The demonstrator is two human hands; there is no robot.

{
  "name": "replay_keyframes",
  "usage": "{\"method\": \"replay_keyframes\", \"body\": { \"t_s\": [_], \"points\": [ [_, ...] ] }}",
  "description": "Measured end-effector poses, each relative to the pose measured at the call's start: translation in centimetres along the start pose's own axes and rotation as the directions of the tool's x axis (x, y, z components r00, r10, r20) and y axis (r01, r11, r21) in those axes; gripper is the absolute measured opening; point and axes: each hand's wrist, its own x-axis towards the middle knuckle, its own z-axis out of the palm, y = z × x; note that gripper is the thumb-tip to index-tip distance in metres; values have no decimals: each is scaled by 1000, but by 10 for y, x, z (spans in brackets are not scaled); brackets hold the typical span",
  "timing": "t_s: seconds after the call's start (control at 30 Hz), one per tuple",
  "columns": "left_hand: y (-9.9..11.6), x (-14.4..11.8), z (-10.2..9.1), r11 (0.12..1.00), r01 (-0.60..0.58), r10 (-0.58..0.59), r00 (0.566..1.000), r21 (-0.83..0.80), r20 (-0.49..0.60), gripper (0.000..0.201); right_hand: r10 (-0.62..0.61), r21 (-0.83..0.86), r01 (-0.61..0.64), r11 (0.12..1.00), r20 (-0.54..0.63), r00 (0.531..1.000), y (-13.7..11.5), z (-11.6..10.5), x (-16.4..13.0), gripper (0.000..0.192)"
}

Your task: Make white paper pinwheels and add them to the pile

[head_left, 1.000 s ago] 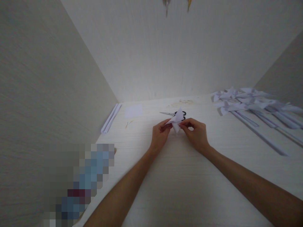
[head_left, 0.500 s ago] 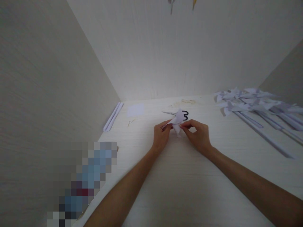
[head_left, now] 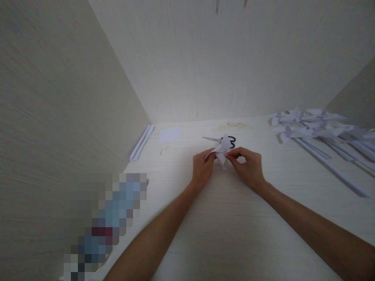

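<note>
My left hand [head_left: 202, 168] and my right hand [head_left: 248, 168] both pinch a small folded white paper piece [head_left: 222, 150] just above the white tabletop [head_left: 222, 218]. The paper's flaps stick up and down between my fingertips. Black-handled scissors [head_left: 220, 139] lie on the table right behind the paper, partly hidden by it.
A heap of finished white paper pinwheels on long paper sticks [head_left: 319, 132] covers the right side. Folded paper strips [head_left: 142, 142] lie along the left wall. A small white paper square [head_left: 170, 135] sits at the back. A blurred-out patch [head_left: 105, 222] is at the lower left.
Both hands keep their hold on the paper piece and shift it slightly; the view has drifted a little, so everything sits a bit further right.
</note>
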Motion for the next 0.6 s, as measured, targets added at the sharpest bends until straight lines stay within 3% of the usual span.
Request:
{"method": "replay_keyframes", "body": {
  "t_s": [0.6],
  "points": [
    [6,-1,-1,997,-62,61,998,41,27,24,52,-33,-52,998,7,999,-1,0,0,5]
  ]
}}
